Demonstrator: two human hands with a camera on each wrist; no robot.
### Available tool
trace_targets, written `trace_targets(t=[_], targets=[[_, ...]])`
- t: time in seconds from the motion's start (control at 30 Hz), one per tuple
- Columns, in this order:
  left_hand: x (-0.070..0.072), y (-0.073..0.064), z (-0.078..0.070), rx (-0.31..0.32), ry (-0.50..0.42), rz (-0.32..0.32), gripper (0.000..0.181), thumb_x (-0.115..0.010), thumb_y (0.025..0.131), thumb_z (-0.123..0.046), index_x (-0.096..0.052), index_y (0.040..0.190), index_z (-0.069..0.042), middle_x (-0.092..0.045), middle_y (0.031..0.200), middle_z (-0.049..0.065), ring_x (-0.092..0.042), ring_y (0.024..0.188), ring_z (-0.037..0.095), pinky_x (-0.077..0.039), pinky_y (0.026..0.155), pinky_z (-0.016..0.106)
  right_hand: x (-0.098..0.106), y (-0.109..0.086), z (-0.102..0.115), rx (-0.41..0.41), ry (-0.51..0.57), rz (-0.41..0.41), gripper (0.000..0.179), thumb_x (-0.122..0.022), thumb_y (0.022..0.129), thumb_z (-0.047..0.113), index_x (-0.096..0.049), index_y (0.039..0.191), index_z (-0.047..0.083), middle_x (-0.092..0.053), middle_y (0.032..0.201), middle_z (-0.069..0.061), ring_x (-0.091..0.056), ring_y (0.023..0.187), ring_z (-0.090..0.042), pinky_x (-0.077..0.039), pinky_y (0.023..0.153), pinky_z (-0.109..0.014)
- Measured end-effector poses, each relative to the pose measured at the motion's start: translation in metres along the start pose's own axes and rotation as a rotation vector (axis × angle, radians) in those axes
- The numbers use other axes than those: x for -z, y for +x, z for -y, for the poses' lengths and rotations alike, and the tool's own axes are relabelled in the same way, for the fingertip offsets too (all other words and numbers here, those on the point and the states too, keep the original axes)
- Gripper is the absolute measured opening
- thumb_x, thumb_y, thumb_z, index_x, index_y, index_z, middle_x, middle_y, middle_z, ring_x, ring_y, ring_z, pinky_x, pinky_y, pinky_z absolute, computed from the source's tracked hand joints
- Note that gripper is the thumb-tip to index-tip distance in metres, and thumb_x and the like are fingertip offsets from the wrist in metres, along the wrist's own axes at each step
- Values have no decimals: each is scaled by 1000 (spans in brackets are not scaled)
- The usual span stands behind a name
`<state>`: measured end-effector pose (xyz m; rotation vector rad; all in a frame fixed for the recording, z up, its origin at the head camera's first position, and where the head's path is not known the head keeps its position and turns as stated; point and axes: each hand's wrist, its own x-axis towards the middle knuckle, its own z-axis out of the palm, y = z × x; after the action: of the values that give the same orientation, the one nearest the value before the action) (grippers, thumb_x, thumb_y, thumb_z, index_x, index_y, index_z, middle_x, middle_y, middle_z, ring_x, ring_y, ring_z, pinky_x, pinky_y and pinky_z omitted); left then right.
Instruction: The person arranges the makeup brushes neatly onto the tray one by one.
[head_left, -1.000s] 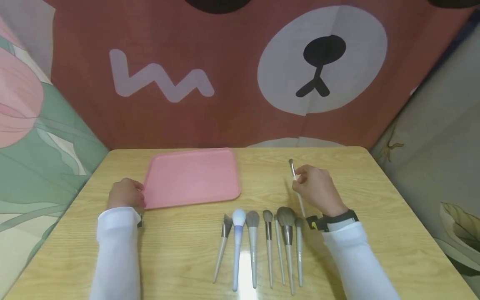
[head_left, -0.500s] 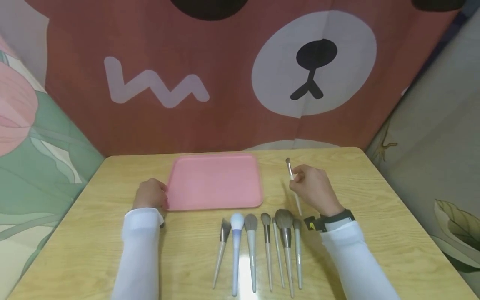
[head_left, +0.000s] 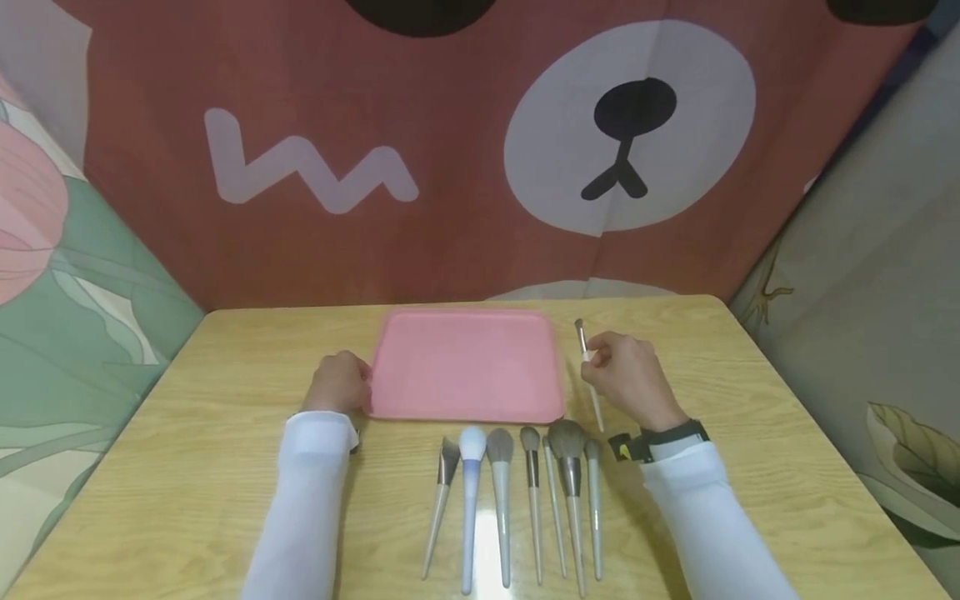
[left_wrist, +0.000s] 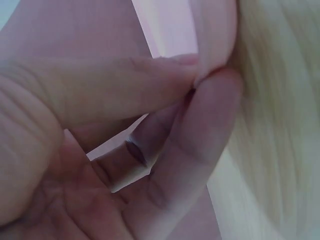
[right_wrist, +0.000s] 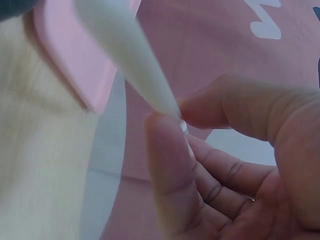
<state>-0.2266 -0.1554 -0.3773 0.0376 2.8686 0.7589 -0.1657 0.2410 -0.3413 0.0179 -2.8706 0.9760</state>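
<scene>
Shifted rightward since the earlier frames, the rectangular pink tray with a raised rim and rounded corners lies near the middle of the far half of the pale wood-grained worktop, and the left hand has travelled with it. Thumb and fingers of this hand pinch the tray's left edge, toward its near corner. To the right of the tray, and apart from it, the right hand holds a slim white-handled brush with a silver ferrule and brown bristles, pinched between thumb and fingers; the brush is tilted, bristles at its far end. Near of the tray, seven brushes with slender pale handles lie side by side, bristles far and handles near; the second from left has white bristles.
</scene>
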Motion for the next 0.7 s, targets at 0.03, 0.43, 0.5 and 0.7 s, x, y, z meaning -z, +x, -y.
trace_targets(t=[0.03,0.43,0.5,0.7], targets=[[-2,0,-2,2,-7,1,53,-74,64,7,-76,117,5,-73,121,29,-64,97,36,-59,88,49,-1,0,-1,-7,8,6,42,-66,90,10,-66,127,-9,-76,95,-18,-70,68,-18,-52,58,-30],[-21,6,-27,-23,-20,31,17,-73,67,10,-64,69,-5,-57,70,8,-50,68,23,-38,53,28,-9,15,-10,-54,-3,5,42,-69,91,11,-66,128,-9,-75,96,-19,-68,71,-20,-51,58,-28],[-22,8,-30,-30,-20,28,22,-72,66,10,-59,63,-7,-51,64,5,-46,65,22,-35,50,27,-8,21,-12,-70,4,5,42,-68,91,12,-66,128,-8,-75,98,-19,-69,71,-20,-52,60,-28],[-26,7,-38,-16,-6,-6,16,-76,69,5,-64,65,-5,-64,76,13,-57,71,27,-51,62,36,-6,42,-16,-113,10,7,42,-69,93,14,-66,129,-7,-75,102,-21,-73,69,-18,-51,63,-27]])
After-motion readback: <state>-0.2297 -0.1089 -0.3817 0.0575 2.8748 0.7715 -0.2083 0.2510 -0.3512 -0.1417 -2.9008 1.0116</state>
